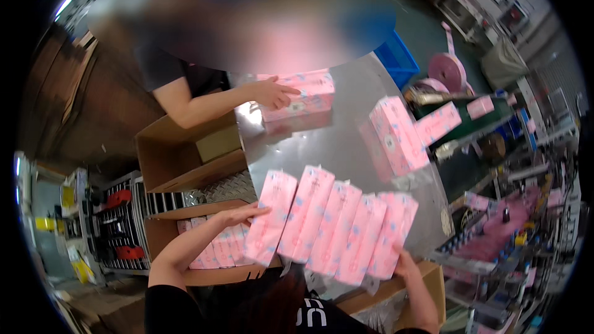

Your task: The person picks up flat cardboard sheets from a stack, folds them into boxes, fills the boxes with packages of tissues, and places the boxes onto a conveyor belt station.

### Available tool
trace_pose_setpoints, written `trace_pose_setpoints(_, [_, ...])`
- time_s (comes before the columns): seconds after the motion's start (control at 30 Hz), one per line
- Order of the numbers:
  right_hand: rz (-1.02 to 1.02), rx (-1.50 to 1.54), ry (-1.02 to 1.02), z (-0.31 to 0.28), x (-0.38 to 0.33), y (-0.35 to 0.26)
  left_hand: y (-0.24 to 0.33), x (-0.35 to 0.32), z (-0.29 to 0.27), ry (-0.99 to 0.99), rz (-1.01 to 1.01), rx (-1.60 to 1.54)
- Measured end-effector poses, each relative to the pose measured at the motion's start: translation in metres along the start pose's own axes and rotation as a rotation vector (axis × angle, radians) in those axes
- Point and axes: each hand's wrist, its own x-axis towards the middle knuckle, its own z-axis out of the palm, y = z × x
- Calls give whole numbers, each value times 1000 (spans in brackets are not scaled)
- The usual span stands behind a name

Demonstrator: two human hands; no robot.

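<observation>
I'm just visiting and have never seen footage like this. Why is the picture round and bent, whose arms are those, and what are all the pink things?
The picture comes from a wide fisheye camera worn on a person's head, looking down at their own hands, which is why straight edges bend near the rim. The two arms entering from below belong to that person. Their left hand and right hand press on the two ends of a row of pink packs lying side by side at the near edge of a shiny metal table. Below the left arm sits an open cardboard box with more pink packs inside. Across the table, another person's hand rests on a pink bundle. Further packs stand to the right, and a pink roll sits beyond them.
</observation>
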Motion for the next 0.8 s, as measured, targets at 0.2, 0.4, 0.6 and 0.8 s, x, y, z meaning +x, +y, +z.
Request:
trace_pose_setpoints(0.2, [-31, 98, -96, -13, -5, 53, -45, -42, 4, -52, -3, 6])
trace_pose_setpoints(0.4, [-197, -70, -138, 67, -3, 7, -81, -111, -27, 16, 383, -2])
trace_pose_setpoints(0.6, [-340, -332, -550, 209, 27, 24, -117, -268, -79, 251, 553, -22])
trace_pose_setpoints(0.8, [-228, -975, -467, 283, 74, 187, -305, -373, -74, 544, 309, 88])
